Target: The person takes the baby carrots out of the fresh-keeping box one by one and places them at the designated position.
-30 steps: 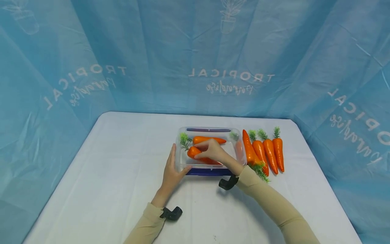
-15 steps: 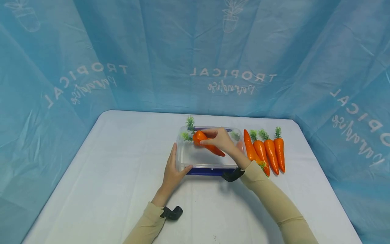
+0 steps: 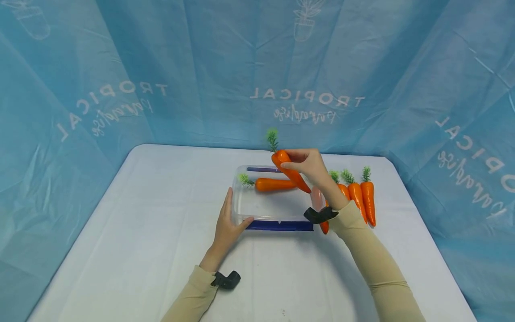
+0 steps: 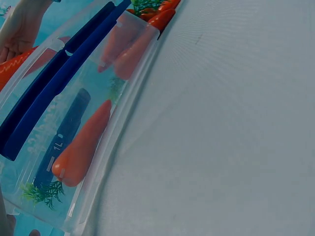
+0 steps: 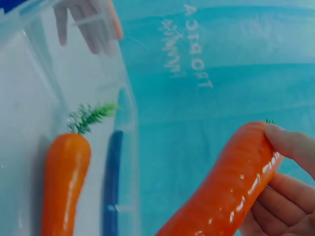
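Observation:
My right hand [image 3: 311,166] pinches an orange carrot [image 3: 295,177] with a green leafy top, near its thick end. The carrot is held tilted above the back right part of a clear plastic food container [image 3: 265,209] with blue clips. Inside the container another carrot [image 3: 273,184] lies crosswise near the back, its leaves to the left; the right wrist view also shows this lying carrot [image 5: 66,182] beside the held carrot [image 5: 221,182]. My left hand [image 3: 228,228] rests against the container's left front corner, fingers straight along the side wall and thumb at the front.
Right of the container several carrots [image 3: 368,201] lie side by side on the white table [image 3: 120,223], partly hidden by my right forearm. A blue printed curtain [image 3: 209,89] hangs behind and at the sides. Each wrist wears a black camera mount [image 3: 226,280].
My right hand has lifted the front carrot out of the container and moved it up, back and to the right. The other carrot stays inside. My left hand has not moved.

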`<state>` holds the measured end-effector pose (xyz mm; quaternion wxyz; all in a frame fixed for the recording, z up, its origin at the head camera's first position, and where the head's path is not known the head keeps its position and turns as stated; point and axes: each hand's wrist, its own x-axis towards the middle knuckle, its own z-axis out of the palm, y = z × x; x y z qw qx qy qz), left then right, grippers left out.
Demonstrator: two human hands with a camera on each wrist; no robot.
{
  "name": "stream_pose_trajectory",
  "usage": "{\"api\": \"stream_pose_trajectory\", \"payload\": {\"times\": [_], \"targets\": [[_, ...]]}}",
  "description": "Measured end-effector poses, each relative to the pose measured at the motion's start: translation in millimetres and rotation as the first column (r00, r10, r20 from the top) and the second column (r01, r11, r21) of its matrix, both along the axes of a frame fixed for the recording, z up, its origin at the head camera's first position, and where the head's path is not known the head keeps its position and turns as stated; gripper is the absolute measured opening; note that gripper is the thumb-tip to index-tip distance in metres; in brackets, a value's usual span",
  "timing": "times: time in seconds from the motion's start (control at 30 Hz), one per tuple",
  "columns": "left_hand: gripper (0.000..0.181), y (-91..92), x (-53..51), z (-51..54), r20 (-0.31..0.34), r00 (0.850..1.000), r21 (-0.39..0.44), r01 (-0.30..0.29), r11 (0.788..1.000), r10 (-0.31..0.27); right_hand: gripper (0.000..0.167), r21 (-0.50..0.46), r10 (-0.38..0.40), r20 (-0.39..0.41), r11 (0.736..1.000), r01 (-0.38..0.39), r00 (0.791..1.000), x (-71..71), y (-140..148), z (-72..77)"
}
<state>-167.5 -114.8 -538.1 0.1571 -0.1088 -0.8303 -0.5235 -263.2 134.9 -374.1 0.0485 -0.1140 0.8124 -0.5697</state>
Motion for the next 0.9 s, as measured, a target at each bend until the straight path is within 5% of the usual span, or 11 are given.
{"api": "stream_pose_trajectory", "payload": {"times": [0.4, 0.9], "targets": [[0.102, 0.5, -0.5, 0.2, 0.011, 1.000, -0.004, 0.002, 1.000, -0.002, 0.051, 0.041, -0.212, 0.024, 0.977, 0.211, 0.977, 2.5, 43.4, 9.7], [0.102, 1.0, 2.1, 2.2, 0.031, 1.000, -0.006, 0.000, 1.000, 0.000, 0.053, 0.154, -0.389, 0.022, 0.912, 0.381, 0.921, 10.8, 99.5, -15.0]]}}
